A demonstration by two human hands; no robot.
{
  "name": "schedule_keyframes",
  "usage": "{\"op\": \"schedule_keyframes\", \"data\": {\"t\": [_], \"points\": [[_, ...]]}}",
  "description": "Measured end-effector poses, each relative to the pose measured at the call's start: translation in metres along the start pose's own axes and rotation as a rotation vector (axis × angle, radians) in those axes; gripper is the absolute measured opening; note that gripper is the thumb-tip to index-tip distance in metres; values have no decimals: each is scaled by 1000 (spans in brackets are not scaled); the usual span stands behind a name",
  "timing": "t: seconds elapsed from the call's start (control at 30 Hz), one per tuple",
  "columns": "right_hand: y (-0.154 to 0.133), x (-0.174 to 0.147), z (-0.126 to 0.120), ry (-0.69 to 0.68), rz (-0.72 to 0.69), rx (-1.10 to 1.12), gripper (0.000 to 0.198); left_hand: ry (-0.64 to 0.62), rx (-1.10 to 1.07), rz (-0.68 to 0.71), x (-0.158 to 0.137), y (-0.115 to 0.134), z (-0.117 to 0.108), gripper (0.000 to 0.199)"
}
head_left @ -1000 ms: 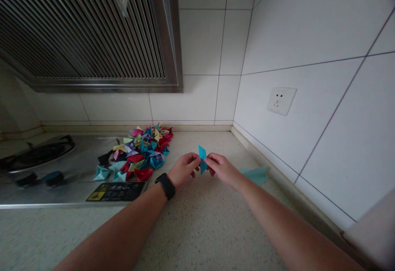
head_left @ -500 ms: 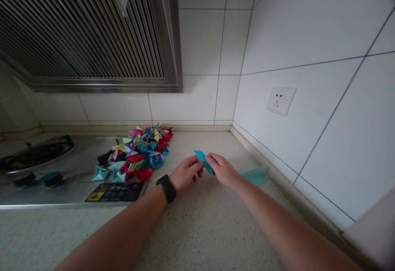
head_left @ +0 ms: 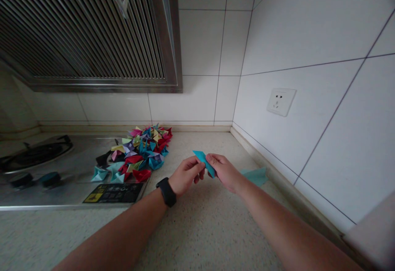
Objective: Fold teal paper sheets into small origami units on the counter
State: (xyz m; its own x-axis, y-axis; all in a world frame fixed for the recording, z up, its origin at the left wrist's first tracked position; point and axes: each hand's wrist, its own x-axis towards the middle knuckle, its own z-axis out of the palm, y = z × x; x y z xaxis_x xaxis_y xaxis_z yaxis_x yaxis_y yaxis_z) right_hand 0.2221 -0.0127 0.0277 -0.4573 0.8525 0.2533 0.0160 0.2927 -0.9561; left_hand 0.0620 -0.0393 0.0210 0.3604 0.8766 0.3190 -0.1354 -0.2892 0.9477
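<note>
A small folded piece of blue paper point(head_left: 203, 158) is held above the countertop between both hands, tilted down to the right. My left hand point(head_left: 187, 175), with a black watch at its wrist, pinches the paper's lower left edge between thumb and fingers. From the other side my right hand point(head_left: 224, 171) grips it, thumb on top and the fingers partly hidden behind. Pale teal sheets of paper point(head_left: 255, 176) lie on the counter just beyond my right wrist. To the left is a heap of folded paper pieces point(head_left: 135, 156) in many colours.
The heap spreads from the countertop point(head_left: 197, 230) onto a steel gas stove point(head_left: 74, 188) with knobs and a black burner. A range hood point(head_left: 92, 32) hangs above it. A tiled wall with a power socket point(head_left: 281, 102) bounds the right side.
Both hands keep their grip on the blue paper. The right thumb and the paper have shifted very slightly; the heap and sheets lie as before.
</note>
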Motion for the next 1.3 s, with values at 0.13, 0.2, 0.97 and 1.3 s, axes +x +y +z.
{"op": "schedule_keyframes", "data": {"t": [0.13,0.2,0.97,1.3], "points": [[-3,0,-5,17,-72,-196,43,-42,29,-78,0,-1,-3,37],[-5,-1,-7,1,-125,-264,43,-77,29,-105,-1,-1,-3,38],[-4,-4,-8,-144,72,-18,51,-227,270,7,-8,2,3,44],[1,1,-11,-81,-13,-151,49,-190,276,-19,-5,-7,-3,47]]}}
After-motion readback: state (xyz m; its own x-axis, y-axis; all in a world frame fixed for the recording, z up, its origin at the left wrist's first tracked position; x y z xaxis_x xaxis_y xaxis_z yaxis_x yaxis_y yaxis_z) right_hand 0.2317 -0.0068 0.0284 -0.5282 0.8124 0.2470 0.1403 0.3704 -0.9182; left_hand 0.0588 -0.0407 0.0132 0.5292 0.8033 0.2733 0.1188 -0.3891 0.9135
